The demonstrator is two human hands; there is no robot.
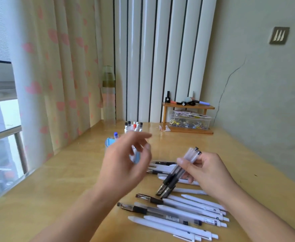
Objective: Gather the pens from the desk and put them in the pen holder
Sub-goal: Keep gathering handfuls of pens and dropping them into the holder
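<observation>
Several white and clear-barrelled pens [183, 212] lie scattered on the wooden desk [64, 186] in front of me. My right hand [207, 173] grips two clear pens with black grips [179, 170], held tilted above the pile with their tips down. My left hand [125, 161] hovers with its fingers spread and empty, blurred, right in front of the blue pen holder [109, 143]. The holder is partly hidden by that hand and carries several pens with white, black, red and blue caps [134, 127].
A small wooden shelf [188, 107] with markers on top and a clear box of clips [190, 122] under it stands at the back right. A tall clear bottle [108, 95] stands by the curtain. The window is on the left.
</observation>
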